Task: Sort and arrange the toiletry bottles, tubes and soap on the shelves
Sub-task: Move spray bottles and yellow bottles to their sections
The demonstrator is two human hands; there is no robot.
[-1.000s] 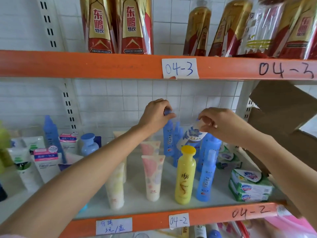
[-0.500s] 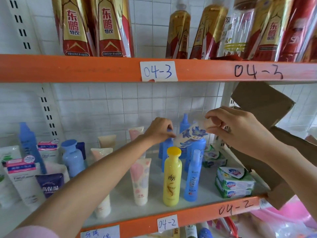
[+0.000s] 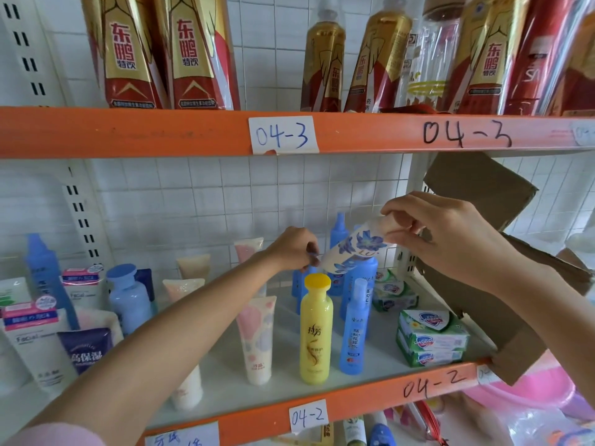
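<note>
White with blue flowers printed on it, the flowered bottle [image 3: 355,249] sits tilted in mid-air just right of the frame's centre, above the blue bottles at the back of the middle shelf [image 3: 380,400]. The right hand [image 3: 450,239] grips its upper end, fingers curled round the cap. The left hand [image 3: 294,249] reaches in from the lower left, its fingers pinched at the bottle's lower end; what exactly they hold I cannot tell, as a blue cap shows there too.

Below, near the front edge, a yellow bottle [image 3: 316,329] stands upright, with a slim blue bottle [image 3: 354,326] just beside it on the right. Green soap packs [image 3: 431,342] are stacked toward the lower right. Pink-patterned tubes [image 3: 257,339] stand cap-down left of the yellow bottle, and white facial tubes [image 3: 35,342] crowd the left edge. Brown cardboard [image 3: 483,188] leans at the right. Across the top, red and gold drink bottles [image 3: 128,53] line the upper shelf [image 3: 128,132].
</note>
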